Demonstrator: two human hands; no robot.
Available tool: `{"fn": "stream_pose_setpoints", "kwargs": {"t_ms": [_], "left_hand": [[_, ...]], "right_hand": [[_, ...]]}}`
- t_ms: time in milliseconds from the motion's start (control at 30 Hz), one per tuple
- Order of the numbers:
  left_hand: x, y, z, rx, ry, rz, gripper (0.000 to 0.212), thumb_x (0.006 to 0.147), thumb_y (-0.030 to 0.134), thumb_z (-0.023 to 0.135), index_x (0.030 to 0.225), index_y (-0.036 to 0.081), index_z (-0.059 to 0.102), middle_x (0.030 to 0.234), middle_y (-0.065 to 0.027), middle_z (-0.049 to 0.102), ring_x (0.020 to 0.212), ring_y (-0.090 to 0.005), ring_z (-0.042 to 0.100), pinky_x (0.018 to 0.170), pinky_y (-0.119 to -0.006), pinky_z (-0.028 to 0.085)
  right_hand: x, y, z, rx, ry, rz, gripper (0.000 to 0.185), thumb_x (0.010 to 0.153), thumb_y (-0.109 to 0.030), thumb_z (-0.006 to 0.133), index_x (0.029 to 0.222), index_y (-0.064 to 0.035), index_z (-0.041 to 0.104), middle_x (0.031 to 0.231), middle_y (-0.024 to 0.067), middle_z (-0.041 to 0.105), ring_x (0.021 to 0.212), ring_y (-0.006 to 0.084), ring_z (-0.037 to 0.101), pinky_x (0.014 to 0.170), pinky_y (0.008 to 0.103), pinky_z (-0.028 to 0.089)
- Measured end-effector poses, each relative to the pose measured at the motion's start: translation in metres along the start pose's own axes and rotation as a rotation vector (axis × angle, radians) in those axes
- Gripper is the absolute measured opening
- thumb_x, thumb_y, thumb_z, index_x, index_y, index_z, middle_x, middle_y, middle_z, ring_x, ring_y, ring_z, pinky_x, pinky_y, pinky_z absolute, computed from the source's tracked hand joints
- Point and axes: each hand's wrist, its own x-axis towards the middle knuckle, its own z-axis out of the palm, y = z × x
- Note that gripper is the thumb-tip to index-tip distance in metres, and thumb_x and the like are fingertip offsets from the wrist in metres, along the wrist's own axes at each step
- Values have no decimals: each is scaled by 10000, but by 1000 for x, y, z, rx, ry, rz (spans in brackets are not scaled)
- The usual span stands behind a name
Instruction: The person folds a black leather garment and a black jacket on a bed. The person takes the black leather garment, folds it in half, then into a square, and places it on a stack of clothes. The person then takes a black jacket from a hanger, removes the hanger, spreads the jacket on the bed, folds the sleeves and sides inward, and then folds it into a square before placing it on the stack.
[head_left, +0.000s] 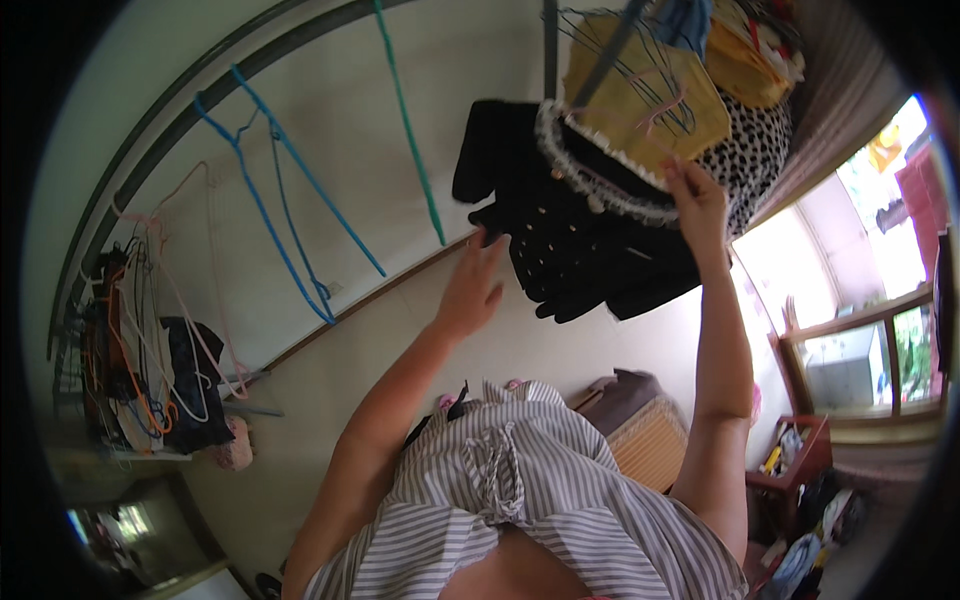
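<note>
A black top with a pale frilled neckline and small light dots hangs before me. Where a thin pink clothes hanger rises at its neckline, my right hand pinches the hanger; the fingers partly hide the exact grip. My left hand is raised at the garment's left side, slightly blurred. Its fingertips are at a dangling black edge, and the thumb stands apart from the fingers. Behind the top are a yellow cloth and a black-and-white spotted garment.
Blue hangers and a green hanger hang from a grey metal rail along the wall. Several hangers and dark clothes crowd its left end. A woven-topped seat and a reddish wooden stand are at lower right.
</note>
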Motion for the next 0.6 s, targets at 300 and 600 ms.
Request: {"fn": "stream_pose_setpoints", "kwargs": {"t_ms": [300, 600], "left_hand": [[62, -35, -14, -142, -194, 17, 394, 780, 191, 689, 1161, 141, 600, 1083, -94, 645, 1031, -336, 578, 873, -403, 463], [40, -19, 6, 92, -212, 19, 162, 827, 201, 636, 978, 141, 649, 838, -107, 667, 767, -321, 626, 657, -386, 505]], "right_hand": [[-115, 9, -13, 59, -201, 10, 160, 866, -72, 613, 1002, -2, 659, 796, 81, 681, 671, 92, 588, 637, 236, 472], [-125, 67, -56, -686, -770, 119, 200, 843, -172, 614, 997, -44, 613, 814, 212, 635, 773, 392, 609, 690, 460, 480]]}}
